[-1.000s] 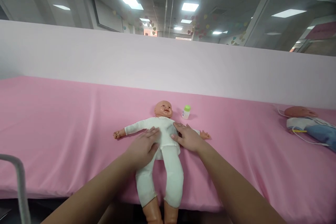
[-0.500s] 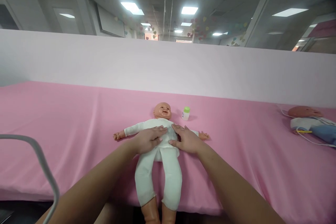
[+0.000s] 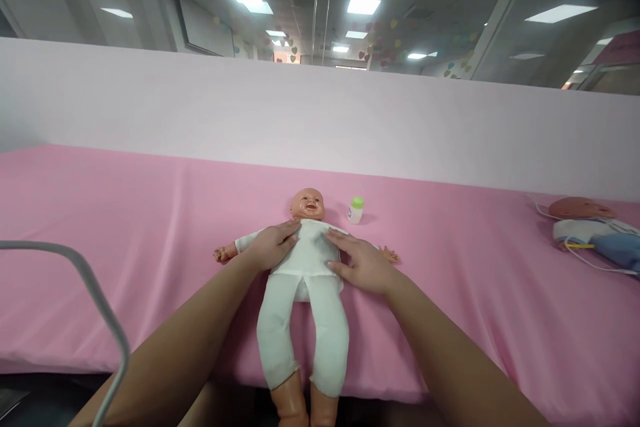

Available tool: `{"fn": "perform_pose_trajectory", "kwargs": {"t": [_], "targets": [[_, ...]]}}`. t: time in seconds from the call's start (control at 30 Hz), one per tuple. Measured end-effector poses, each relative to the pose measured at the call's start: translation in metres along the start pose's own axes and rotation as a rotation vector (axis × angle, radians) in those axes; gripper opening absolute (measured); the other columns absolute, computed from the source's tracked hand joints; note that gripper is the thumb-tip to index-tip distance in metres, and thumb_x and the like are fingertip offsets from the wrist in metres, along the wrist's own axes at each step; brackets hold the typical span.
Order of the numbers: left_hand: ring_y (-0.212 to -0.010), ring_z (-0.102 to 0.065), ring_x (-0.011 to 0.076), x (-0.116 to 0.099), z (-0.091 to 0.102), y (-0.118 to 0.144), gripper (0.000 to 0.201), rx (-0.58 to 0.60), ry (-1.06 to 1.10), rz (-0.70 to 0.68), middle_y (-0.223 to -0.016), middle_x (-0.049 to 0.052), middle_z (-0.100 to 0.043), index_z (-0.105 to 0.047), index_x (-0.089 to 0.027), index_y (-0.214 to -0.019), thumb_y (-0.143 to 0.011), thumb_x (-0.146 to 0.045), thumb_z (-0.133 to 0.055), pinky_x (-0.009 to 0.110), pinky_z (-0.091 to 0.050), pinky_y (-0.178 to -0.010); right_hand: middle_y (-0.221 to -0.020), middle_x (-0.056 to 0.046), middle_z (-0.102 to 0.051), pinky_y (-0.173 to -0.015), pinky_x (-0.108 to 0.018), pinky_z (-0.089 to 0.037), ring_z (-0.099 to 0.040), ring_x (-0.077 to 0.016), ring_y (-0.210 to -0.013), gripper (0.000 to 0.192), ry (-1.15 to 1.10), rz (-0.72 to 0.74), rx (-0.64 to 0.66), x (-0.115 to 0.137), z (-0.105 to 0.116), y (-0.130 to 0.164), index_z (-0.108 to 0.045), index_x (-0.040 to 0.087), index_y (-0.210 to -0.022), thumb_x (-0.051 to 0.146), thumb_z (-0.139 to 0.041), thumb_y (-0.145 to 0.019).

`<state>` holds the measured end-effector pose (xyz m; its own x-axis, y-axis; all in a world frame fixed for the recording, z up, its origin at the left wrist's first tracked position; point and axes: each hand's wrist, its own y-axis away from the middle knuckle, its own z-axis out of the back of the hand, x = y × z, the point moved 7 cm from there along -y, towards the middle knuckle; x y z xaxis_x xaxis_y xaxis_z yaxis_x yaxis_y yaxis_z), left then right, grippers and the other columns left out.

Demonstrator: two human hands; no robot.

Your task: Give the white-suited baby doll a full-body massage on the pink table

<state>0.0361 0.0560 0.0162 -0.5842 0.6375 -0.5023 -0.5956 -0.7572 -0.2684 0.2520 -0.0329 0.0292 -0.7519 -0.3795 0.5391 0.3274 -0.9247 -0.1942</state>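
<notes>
A baby doll in a white top and trousers lies on its back, its arms spread and its feet toward me. My left hand rests flat with fingers stretched over the doll's shoulder and upper chest, on the left of the view. On the other side of the chest lies my right hand, palm down, thumb apart from the fingers. Both hands touch the cloth of the top and grip nothing. Beside the doll's head stands a small white bottle with a green cap.
A pink sheet covers the padded surface, with a white low wall behind it and glass above. At far right lies a second doll with tubing and blue cloth. A grey cable curves through the lower left.
My left hand has slid from mid-chest up and outward to the doll's shoulder. My right hand has shifted slightly outward. The view has tilted down a little.
</notes>
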Motion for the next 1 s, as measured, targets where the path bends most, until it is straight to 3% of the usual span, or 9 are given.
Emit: {"fn": "perform_pose_trajectory", "kwargs": {"t": [0.1, 0.23, 0.37, 0.47, 0.6, 0.67, 0.8, 1.0], "targets": [[-0.151, -0.046, 0.0244, -0.002, 0.000, 0.002, 0.063, -0.019, -0.016, 0.004, -0.161, 0.008, -0.051, -0.055, -0.014, -0.154, -0.103, -0.048, -0.041, 0.041, -0.032, -0.130, -0.163, -0.005, -0.048, -0.125, -0.055, -0.038, -0.044, -0.0302, -0.153, 0.064, -0.100, 0.138, 0.020, 0.028, 0.000, 0.012, -0.049, 0.030, -0.158, 0.046, -0.065, -0.098], [-0.148, -0.051, 0.0245, 0.001, 0.003, 0.004, 0.059, -0.075, -0.033, 0.039, -0.158, 0.008, -0.055, -0.059, -0.015, -0.151, -0.102, -0.044, -0.043, 0.040, -0.037, -0.128, -0.152, -0.003, -0.061, -0.129, -0.054, -0.032, -0.049, -0.0259, -0.149, 0.045, -0.263, 0.331, 0.154, 0.066, -0.013, 0.038, -0.060, 0.032, -0.148, 0.038, -0.061, -0.103], [-0.144, -0.056, 0.0250, 0.003, 0.004, 0.005, 0.055, -0.110, -0.055, 0.058, -0.154, 0.008, -0.059, -0.063, -0.018, -0.147, -0.101, -0.041, -0.042, 0.040, -0.040, -0.125, -0.152, -0.004, -0.061, -0.131, -0.055, -0.024, -0.046, -0.0247, -0.152, 0.046, -0.295, 0.399, 0.181, 0.077, -0.023, 0.051, -0.055, 0.033, -0.151, 0.037, -0.055, -0.106], [-0.144, -0.056, 0.0256, 0.002, 0.002, 0.005, 0.056, -0.115, -0.062, 0.058, -0.153, 0.009, -0.060, -0.064, -0.016, -0.146, -0.101, -0.042, -0.042, 0.040, -0.041, -0.125, -0.159, -0.007, -0.054, -0.132, -0.058, -0.020, -0.041, -0.0278, -0.155, 0.054, -0.201, 0.383, 0.204, 0.072, -0.029, 0.037, -0.049, 0.030, -0.157, 0.049, -0.052, -0.106], [-0.144, -0.056, 0.0256, 0.003, 0.001, 0.005, 0.059, -0.114, -0.053, 0.049, -0.154, 0.010, -0.059, -0.062, -0.014, -0.148, -0.100, -0.044, -0.042, 0.041, -0.040, -0.125, -0.170, -0.010, -0.035, -0.131, -0.064, -0.010, -0.026, -0.0354, -0.161, 0.083, -0.020, 0.302, 0.248, 0.053, -0.031, 0.001, -0.037, 0.027, -0.164, 0.070, -0.058, -0.096], [-0.144, -0.055, 0.0261, 0.004, 0.001, 0.006, 0.060, -0.103, -0.050, 0.056, -0.154, 0.010, -0.059, -0.061, -0.013, -0.148, -0.099, -0.045, -0.045, 0.041, -0.040, -0.125, -0.172, -0.010, -0.031, -0.131, -0.064, -0.008, -0.022, -0.0359, -0.162, 0.089, 0.039, 0.248, 0.247, 0.040, -0.030, -0.016, -0.033, 0.026, -0.166, 0.074, -0.057, -0.095], [-0.145, -0.054, 0.0272, 0.008, 0.000, 0.006, 0.062, -0.078, -0.038, 0.079, -0.155, 0.011, -0.058, -0.061, -0.013, -0.148, -0.098, -0.047, -0.048, 0.041, -0.038, -0.127, -0.173, -0.008, -0.028, -0.131, -0.061, -0.011, -0.022, -0.0333, -0.162, 0.086, 0.078, 0.135, 0.204, 0.018, -0.029, -0.035, -0.031, 0.026, -0.166, 0.074, -0.050, -0.098], [-0.146, -0.054, 0.0269, 0.009, -0.001, 0.007, 0.061, -0.085, -0.008, 0.088, -0.154, 0.008, -0.059, -0.061, -0.016, -0.149, -0.099, -0.048, -0.046, 0.041, -0.038, -0.127, -0.170, -0.013, -0.034, -0.130, -0.053, -0.024, -0.030, -0.0327, -0.159, 0.087, 0.108, -0.013, 0.104, -0.004, -0.021, -0.031, -0.034, 0.018, -0.165, 0.070, -0.051, -0.098]]}}
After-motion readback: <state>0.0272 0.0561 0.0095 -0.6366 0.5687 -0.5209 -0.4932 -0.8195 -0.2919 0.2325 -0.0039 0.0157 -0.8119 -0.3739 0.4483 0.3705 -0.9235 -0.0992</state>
